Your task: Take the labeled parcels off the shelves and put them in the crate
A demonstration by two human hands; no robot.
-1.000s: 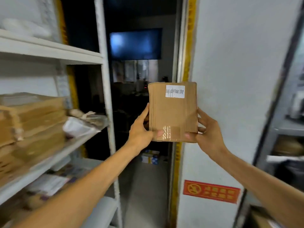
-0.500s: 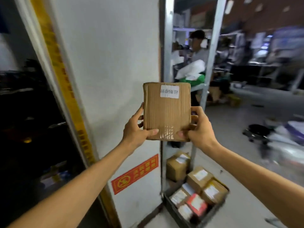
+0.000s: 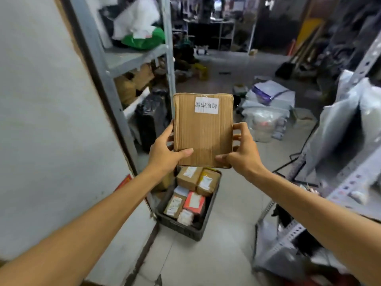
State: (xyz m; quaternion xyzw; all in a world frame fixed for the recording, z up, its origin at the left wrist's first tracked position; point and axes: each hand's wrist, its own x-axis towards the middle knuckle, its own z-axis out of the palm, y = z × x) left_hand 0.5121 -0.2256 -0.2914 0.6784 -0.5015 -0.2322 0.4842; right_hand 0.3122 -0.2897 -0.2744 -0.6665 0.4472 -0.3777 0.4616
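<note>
Left hand (image 3: pixel 165 155) and right hand (image 3: pixel 241 155) each grip a lower corner of the cardboard parcel (image 3: pixel 203 139), thumbs on its front and white label (image 3: pixel 206 105) toward the camera. The hold is the same as a second ago.

Changed: the view has swung off the shelves, past the wall, into the aisle. The crate (image 3: pixel 179 227) now shows on the floor just beyond and below the parcel, with several labeled boxes (image 3: pixel 188 177) inside.

Judgement: the carry is nearly done and lowering the parcel in remains. Bagged goods (image 3: pixel 266 112) lie farther off.
</note>
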